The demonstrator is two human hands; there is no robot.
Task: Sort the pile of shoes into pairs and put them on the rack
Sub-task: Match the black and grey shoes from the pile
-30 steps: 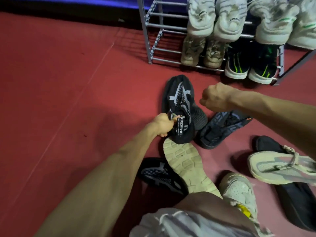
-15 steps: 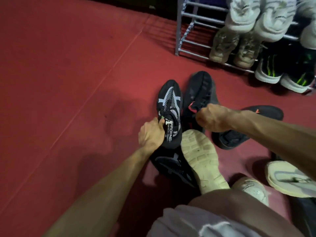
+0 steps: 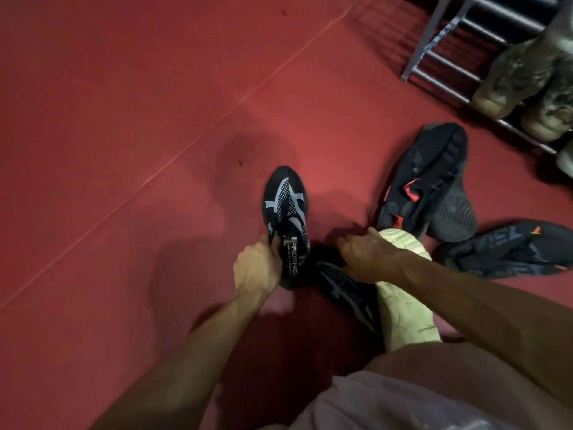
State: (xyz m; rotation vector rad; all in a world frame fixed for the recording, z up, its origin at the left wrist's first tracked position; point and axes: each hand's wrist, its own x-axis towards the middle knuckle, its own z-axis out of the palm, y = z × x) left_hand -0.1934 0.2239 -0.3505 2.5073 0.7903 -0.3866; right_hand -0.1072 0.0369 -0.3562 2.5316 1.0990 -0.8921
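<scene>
A black shoe with grey straps (image 3: 286, 214) stands toe-away on the red floor, and my left hand (image 3: 257, 268) grips its heel opening. Its matching black and grey shoe (image 3: 347, 293) lies just to the right, partly under a pale upturned sole (image 3: 403, 308). My right hand (image 3: 366, 254) has its fingers curled down on the heel end of that second shoe; whether it grips is hidden. A black shoe with red marks (image 3: 428, 187) lies behind. The metal rack (image 3: 434, 54) stands at the top right.
A dark blue-patterned shoe (image 3: 511, 249) lies at the right edge. Two camouflage-coloured shoes (image 3: 521, 79) sit on the rack's lowest bars. My knee and pale shorts (image 3: 403, 398) fill the bottom right. Open red floor stretches to the left.
My view has swung left and down. My left hand has drawn the strapped shoe left, away from the red-marked one. My right hand has dropped from the air onto the matching shoe.
</scene>
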